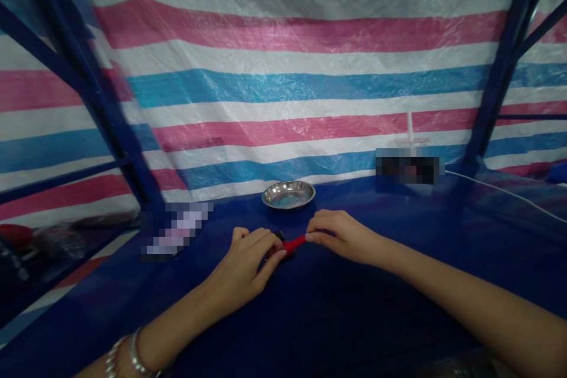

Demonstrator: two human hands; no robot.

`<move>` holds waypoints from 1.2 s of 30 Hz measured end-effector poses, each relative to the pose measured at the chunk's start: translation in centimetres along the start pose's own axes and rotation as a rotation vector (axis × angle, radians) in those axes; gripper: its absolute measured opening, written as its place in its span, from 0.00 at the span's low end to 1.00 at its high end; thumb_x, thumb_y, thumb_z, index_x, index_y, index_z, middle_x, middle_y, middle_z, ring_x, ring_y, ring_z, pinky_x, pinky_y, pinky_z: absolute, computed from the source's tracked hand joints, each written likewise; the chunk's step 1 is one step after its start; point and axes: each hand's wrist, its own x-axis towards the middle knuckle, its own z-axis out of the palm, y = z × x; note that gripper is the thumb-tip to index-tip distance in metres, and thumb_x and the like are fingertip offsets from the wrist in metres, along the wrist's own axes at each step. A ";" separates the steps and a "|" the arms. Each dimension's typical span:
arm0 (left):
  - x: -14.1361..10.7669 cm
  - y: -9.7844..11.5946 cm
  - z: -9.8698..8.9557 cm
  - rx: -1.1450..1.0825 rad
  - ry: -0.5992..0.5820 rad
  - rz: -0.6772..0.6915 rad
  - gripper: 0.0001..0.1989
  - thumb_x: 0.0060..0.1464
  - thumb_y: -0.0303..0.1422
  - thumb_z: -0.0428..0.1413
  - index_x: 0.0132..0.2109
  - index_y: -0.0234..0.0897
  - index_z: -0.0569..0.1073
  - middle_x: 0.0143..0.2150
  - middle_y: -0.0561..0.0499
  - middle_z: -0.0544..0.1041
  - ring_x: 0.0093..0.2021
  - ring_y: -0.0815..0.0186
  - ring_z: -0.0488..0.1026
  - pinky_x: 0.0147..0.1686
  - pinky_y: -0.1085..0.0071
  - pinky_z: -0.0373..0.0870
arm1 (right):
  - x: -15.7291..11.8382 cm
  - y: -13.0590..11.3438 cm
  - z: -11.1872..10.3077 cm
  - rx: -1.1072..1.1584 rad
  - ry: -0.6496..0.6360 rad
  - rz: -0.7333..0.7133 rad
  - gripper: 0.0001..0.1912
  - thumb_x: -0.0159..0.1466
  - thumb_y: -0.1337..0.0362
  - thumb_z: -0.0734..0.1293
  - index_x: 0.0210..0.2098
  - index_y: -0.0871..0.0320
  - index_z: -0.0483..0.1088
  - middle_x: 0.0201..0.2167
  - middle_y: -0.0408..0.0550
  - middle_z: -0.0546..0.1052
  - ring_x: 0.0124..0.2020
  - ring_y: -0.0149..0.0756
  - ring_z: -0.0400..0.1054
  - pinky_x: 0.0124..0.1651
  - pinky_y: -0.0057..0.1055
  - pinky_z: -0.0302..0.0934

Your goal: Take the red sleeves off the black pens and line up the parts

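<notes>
Left hand [254, 258]: thumb and fingertips closed on the left end of a red piece [295, 243], partly hiding it. Right hand [343, 237]: thumb and fingers pinched narrowly on its right end.

Room: a strip of table [305, 319] lay between hands and dish [289, 196]; wider blue surface spread below the hands and right of the dish. The table's rear edge met a striped sheet [274, 32]; its left edge slanted toward the lower left of the frame.

Red piece: just below frame centre; slim, bright red, rising rightward; a black bit [280, 235] showed by the left fingertips, whether joined or separate could not be told.

Outlying: pixelated item [179, 230], left; cup [411, 143] with straw [410, 126], partly pixelated, right; white cable [500, 182], far right.
</notes>
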 end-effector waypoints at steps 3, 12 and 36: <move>-0.1 0.0 0.0 0.005 0.005 0.004 0.06 0.58 0.30 0.43 0.37 0.37 0.64 0.32 0.54 0.68 0.31 0.67 0.64 0.35 0.65 0.49 | 0.1 -0.2 -0.1 0.010 -0.001 -0.004 0.14 0.62 0.61 0.55 0.28 0.61 0.67 0.26 0.45 0.69 0.29 0.29 0.61 0.34 0.26 0.53; 0.1 -0.1 0.1 -0.001 0.006 0.008 0.06 0.59 0.30 0.44 0.37 0.37 0.64 0.33 0.54 0.68 0.32 0.66 0.64 0.35 0.66 0.49 | -0.1 0.0 0.2 0.045 -0.003 -0.007 0.10 0.60 0.62 0.58 0.33 0.60 0.67 0.29 0.47 0.70 0.32 0.30 0.62 0.36 0.26 0.54; -0.2 0.5 -0.9 0.189 -0.200 0.044 0.03 0.53 0.28 0.49 0.32 0.35 0.65 0.32 0.51 0.64 0.33 0.63 0.62 0.34 0.64 0.51 | -0.4 2.8 -0.8 -0.251 -0.143 0.468 0.10 0.52 0.63 0.65 0.34 0.60 0.71 0.29 0.50 0.73 0.31 0.36 0.66 0.33 0.29 0.56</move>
